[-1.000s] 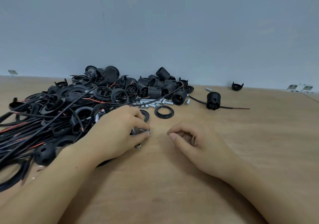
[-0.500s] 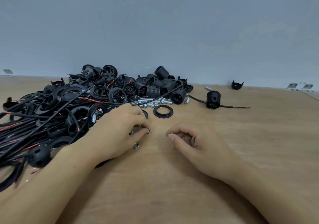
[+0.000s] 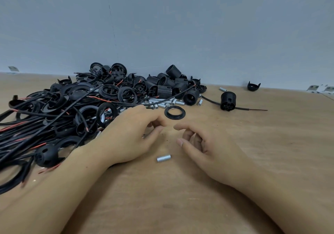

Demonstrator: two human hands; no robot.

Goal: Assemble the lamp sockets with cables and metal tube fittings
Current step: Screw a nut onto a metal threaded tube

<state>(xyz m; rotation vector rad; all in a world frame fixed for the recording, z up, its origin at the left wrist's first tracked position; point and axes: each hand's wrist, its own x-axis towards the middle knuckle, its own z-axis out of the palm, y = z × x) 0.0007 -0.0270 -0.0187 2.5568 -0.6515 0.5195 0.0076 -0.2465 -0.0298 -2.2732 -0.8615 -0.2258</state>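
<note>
A short silver metal tube lies loose on the wooden table between my hands. My left hand rests at the edge of the parts pile with thumb and forefinger loosely curled and apart, nothing visible between them. My right hand lies to the right of the tube, fingers loosely curled and empty. Behind them sit threaded black lamp sockets, a scatter of metal tubes and a tangle of black and red cables. One socket with a cable through it stands apart at the right.
A black ring lies just beyond my fingertips. Black rings and socket caps are heaped at the left, with a domed cap near my left forearm. A lone cap and a stray tube lie by the grey wall.
The metal tube my left hand was pinching now lies on the table between the hands. My right hand's fingers have loosened and spread a little.
</note>
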